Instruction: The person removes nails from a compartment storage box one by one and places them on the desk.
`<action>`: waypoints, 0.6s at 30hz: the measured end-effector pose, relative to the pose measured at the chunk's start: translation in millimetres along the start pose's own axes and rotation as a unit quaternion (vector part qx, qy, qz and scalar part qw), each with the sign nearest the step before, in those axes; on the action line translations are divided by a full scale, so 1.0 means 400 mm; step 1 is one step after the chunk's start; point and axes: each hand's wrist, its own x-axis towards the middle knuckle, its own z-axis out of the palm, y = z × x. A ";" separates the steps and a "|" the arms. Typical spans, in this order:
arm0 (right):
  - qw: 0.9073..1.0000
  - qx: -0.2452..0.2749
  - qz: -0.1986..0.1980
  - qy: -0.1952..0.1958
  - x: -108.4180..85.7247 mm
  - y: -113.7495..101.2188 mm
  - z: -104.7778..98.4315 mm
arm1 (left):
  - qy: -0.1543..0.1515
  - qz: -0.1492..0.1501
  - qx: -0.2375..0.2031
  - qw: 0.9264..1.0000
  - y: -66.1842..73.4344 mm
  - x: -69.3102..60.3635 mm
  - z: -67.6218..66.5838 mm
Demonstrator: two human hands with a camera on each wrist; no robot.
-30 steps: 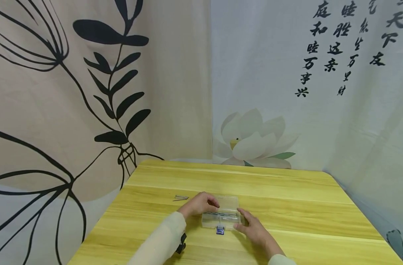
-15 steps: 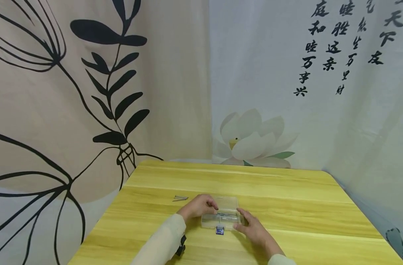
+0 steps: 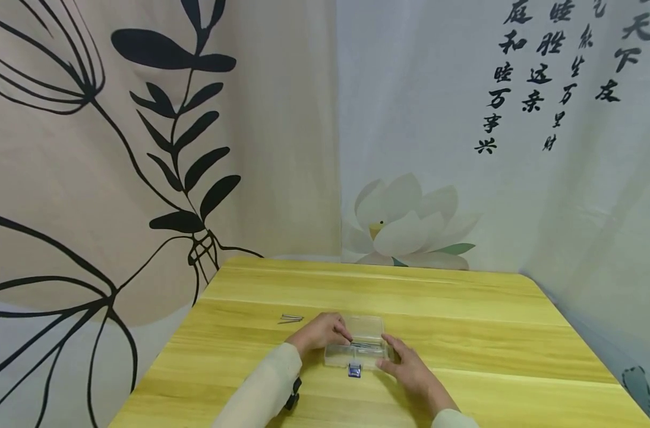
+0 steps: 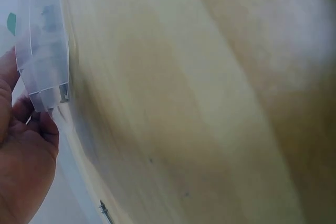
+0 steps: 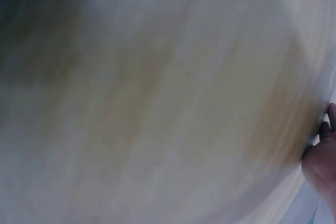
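A clear plastic box (image 3: 338,356) lies with its lid (image 3: 368,327) folded back and a blue latch (image 3: 354,370) at its front. Thin metal screws (image 3: 366,345) lie across its rear compartment. My left hand (image 3: 321,330) is at the box's left end, thumb and fingertips together on what seems to be a screw, mostly hidden. In the left wrist view, that hand (image 4: 26,169) is partly behind the box. My right hand (image 3: 412,370) grips the box's right end between thumb and fingers. Only part of this hand (image 5: 321,163) shows in the right wrist view.
Several loose screws (image 3: 290,318) lie on the wooden table (image 3: 464,315), left of the box. The pointed tip of one screw (image 4: 105,211) shows in the left wrist view. Behind the table hangs a printed curtain (image 3: 287,148).
My left fingers have dipped slightly toward the rear compartment and drawn together at its left end. The right hand and the box stay in place.
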 end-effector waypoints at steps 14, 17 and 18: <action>1.000 0.017 -0.005 -0.005 -0.010 -0.012 -0.004 | -0.033 0.021 0.065 0.997 0.011 0.006 -0.003; 1.000 0.014 -0.012 -0.004 -0.009 -0.010 -0.005 | -0.036 0.021 0.071 0.997 0.012 0.008 -0.004; 1.000 0.012 -0.014 -0.004 -0.008 -0.010 -0.005 | -0.036 0.020 0.071 0.997 0.011 0.009 -0.004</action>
